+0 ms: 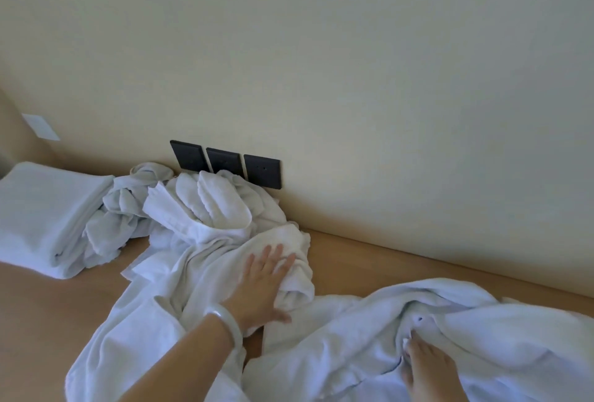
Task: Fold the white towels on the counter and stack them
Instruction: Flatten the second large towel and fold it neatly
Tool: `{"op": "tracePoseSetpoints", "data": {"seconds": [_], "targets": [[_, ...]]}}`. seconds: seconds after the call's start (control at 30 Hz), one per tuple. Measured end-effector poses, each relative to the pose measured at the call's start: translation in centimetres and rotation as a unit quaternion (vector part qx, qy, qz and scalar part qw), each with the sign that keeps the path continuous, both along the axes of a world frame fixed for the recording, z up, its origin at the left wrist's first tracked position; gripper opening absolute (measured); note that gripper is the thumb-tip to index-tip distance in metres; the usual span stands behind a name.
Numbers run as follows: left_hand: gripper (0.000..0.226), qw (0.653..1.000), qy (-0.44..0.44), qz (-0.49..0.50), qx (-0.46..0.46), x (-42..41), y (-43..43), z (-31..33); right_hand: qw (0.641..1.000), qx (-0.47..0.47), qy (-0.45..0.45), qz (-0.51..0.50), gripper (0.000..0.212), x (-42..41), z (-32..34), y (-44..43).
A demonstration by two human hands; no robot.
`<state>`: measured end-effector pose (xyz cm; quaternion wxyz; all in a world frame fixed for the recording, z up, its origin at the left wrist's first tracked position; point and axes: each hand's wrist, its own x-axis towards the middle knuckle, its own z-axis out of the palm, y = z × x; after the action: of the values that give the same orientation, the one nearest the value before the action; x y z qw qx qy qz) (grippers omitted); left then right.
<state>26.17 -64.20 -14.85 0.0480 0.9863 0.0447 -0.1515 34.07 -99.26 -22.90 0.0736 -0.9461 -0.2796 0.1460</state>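
Separating towels: your left hand (pixel 262 286), fingers spread flat, presses the pile (pixel 205 208) at eleven o'clock; your right hand (pixel 424 366) pinches a towel (pixel 482 321) at four. Next, likely: spread it flat.

No text, label, brand or number is legible; the black wall plates (pixel 225 163) at the far side show no readable marks.

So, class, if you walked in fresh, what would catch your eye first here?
The heap of crumpled white towels in the middle of the wooden counter, with the left hand pressed flat on its near side. Then the folded stack at far left, and the three black sockets on the wall behind the heap. A big loose towel sprawls at lower right.
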Motion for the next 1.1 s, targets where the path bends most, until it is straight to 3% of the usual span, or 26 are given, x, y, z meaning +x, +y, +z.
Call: {"op": "tracePoseSetpoints", "data": {"seconds": [0.13,0.23,0.3,0.43,0.53,0.7,0.77,0.83,0.9,0.97,1.03,1.1], "targets": [[0.131,0.993,0.021,-0.089,0.072,-7.5,-3.6,-5.9,0.994,-0.071,0.08,-0.029,0.122,-2.7,2.8,0.7],[0.151,0.986,0.06,-0.108,0.112,-10.6,-2.3,-7.5,0.992,-0.09,0.08,-0.023,0.09,-4.5,3.2,1.3],[0.157,0.986,0.119,-0.065,0.096,-10.5,-1.4,-5.5,0.992,-0.087,0.092,-0.005,0.085,-5.6,2.6,2.5],[0.137,0.991,0.084,0.008,0.101,-9.4,-0.3,-5.1,0.989,-0.105,0.105,0.015,0.078,-7.0,2.0,4.3],[0.128,0.986,0.105,0.085,0.102,-8.3,2.0,-4.1,0.985,-0.115,0.126,0.041,0.077,-7.2,2.0,4.3],[0.08,0.961,0.112,0.178,0.178,-5.6,5.4,-2.1,0.972,-0.084,0.18,0.123,0.066,-7.9,4.3,2.7],[0.061,0.953,0.138,0.171,0.209,-5.1,3.7,-2.6,0.973,-0.035,0.197,0.117,0.061,-7.6,4.3,1.7],[0.045,0.951,0.144,0.146,0.229,-5.1,-0.1,-2.7,0.97,0.093,0.212,0.074,0.046,-6.9,4.3,1.1],[0.037,0.967,0.115,0.121,0.193,-5.2,-4.7,-3.0,0.97,0.186,0.156,-0.022,0.036,-5.6,5.1,0.3],[0.042,0.985,0.062,0.107,0.117,-5.4,-9.2,-3.1,0.976,0.199,-0.004,-0.086,0.038,-3.3,5.7,-1.2],[0.055,0.997,-0.007,0.074,0.033,-5.4,-12.6,-2.9,0.972,0.166,-0.135,-0.099,0.046,-0.9,6.4,-2.9],[0.042,0.996,-0.045,0.058,-0.044,-5.2,-15.3,-2.6,0.978,0.089,-0.159,-0.099,0.046,0.5,6.9,-4.6]]}}
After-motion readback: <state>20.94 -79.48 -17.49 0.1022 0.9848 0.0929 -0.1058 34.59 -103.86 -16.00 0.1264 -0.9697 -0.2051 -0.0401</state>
